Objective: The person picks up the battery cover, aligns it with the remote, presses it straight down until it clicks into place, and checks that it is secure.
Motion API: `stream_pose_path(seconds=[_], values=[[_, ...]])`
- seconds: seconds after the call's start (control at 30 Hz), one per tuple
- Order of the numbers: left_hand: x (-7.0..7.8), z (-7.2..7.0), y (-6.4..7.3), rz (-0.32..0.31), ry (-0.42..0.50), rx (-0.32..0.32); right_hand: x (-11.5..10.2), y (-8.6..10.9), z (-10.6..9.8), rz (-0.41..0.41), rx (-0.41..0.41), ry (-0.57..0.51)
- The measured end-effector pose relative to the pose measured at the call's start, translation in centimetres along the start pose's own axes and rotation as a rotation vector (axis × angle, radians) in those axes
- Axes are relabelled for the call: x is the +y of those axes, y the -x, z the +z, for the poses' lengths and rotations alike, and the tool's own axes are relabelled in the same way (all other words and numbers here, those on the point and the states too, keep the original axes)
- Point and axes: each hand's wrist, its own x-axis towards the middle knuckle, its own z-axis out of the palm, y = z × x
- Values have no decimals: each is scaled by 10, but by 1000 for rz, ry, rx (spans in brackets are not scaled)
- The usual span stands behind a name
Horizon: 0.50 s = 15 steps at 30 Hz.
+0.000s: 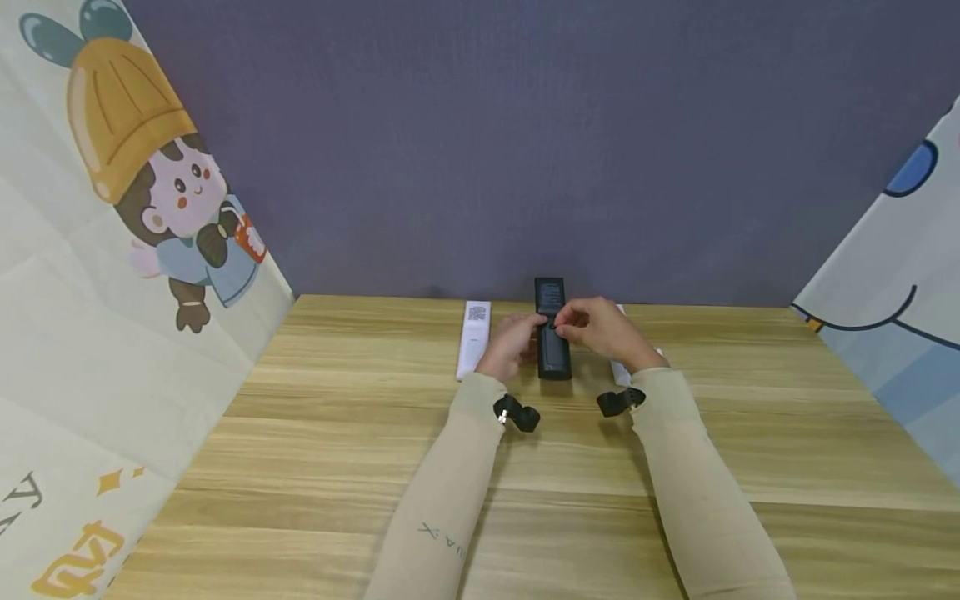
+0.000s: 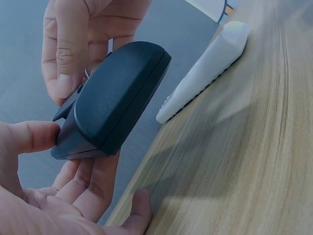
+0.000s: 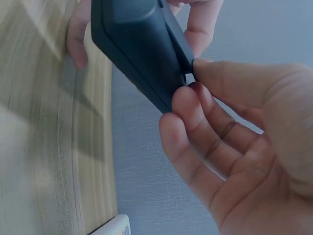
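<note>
Two hands (image 1: 512,346) (image 1: 602,327) hold a black remote (image 1: 555,357) — its cover (image 3: 179,43) partly raised.

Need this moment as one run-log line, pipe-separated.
left hand: grips black remote | right hand: pinches back cover | back cover: partly lifted | white remotes: on table, one each side

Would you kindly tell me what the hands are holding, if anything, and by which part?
A black remote: the left hand holds it by one long side, and the right hand appears to pinch the lifted cover on its upper face.
</note>
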Motion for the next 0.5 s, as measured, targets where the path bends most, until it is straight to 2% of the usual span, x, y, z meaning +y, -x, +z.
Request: stream_pose_path(seconds=[0.5], values=[[8,5,-12,1,-6,16,4,-14,-10,-21,0,37]])
